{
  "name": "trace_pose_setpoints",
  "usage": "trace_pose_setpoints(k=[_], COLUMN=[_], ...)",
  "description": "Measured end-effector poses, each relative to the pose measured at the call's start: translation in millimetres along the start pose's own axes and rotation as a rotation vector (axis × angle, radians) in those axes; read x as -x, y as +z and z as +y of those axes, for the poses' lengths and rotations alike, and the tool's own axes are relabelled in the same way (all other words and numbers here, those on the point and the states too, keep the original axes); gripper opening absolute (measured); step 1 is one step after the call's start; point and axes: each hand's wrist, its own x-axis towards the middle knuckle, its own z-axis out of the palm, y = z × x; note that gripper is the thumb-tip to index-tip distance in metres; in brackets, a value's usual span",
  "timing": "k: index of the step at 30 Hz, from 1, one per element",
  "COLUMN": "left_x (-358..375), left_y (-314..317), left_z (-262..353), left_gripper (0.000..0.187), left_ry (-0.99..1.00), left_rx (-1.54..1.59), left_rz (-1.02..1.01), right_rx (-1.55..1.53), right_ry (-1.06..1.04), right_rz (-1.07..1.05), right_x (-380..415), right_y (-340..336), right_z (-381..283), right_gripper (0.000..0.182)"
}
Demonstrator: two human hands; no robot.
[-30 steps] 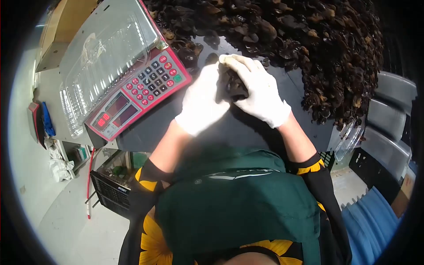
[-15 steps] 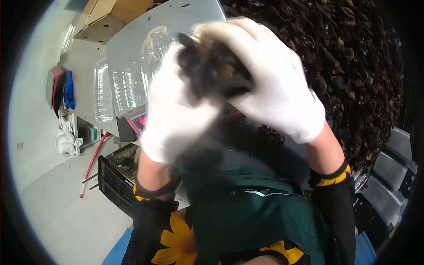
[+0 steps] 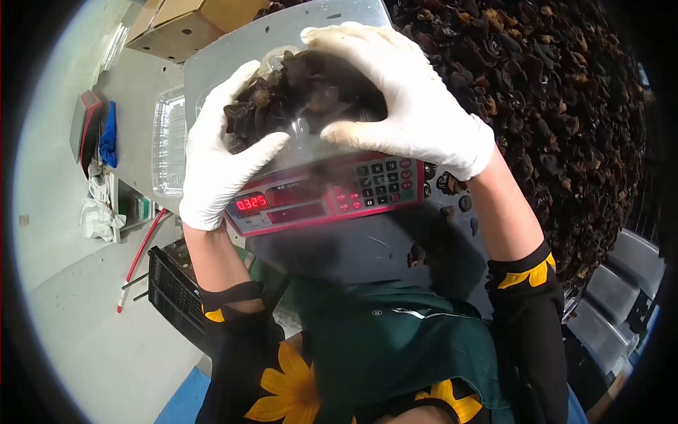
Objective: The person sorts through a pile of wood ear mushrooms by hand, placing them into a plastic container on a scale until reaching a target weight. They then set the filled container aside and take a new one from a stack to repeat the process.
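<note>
Dark fungus (image 3: 318, 88) — in a clear tray (image 3: 300, 136) on the scale (image 3: 385, 185) — has left hand (image 3: 220, 152) and right hand (image 3: 411, 102) cupped open around it.

- Worn on the head; looks forward and steeply down past the dark green apron (image 3: 402, 346) at the lower edge.
- Faces the worktop (image 3: 346, 247) and the scale (image 3: 293, 214) from above, with left hand (image 3: 215, 166) and right hand (image 3: 413, 106) near the lens, above centre.
- Extends to the dark heap (image 3: 551, 127) at right, the cardboard box (image 3: 205, 25) at upper left and the floor (image 3: 120, 353) at lower left.
- Framed by curved, dark borders.
</note>
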Motion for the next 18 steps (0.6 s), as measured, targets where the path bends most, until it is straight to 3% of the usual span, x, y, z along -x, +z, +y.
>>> trace_pose_setpoints(k=[4,5,7,10,11,18], left_x=[6.0,8.5,14.3,28.0,32.8,49.4], left_y=[-13.6,-15.1,-16.0,-26.8,-30.7,-8.8], left_z=[-8.0,-8.9,-11.7,-40.8,-50.0,-44.1], left_gripper=[0.072,0.07,0.059,0.05,0.045,0.046], left_ry=[0.08,0.091,0.072,-0.067,-0.087,0.073], left_rx=[-0.294,-0.318,-0.354,-0.257,-0.371,-0.365], left_rz=[0.205,0.264,0.392,0.445,0.396,0.347], right_rx=[-0.167,-0.051,-0.13,-0.207,-0.224,-0.212], right_ry=[0.115,0.017,0.097,0.221,0.255,0.335], right_rz=[0.135,0.289,0.29,0.258,0.253,0.275], right_x=[2.6,5.1,9.0,20.8,25.5,67.0], right_y=[-7.5,-3.0,-6.2,-13.9,-15.9,-18.1], right_z=[-5.0,-2.1,-2.8,-10.7,-13.0,-26.9], right_gripper=[0.063,0.053,0.046,0.039,0.037,0.035])
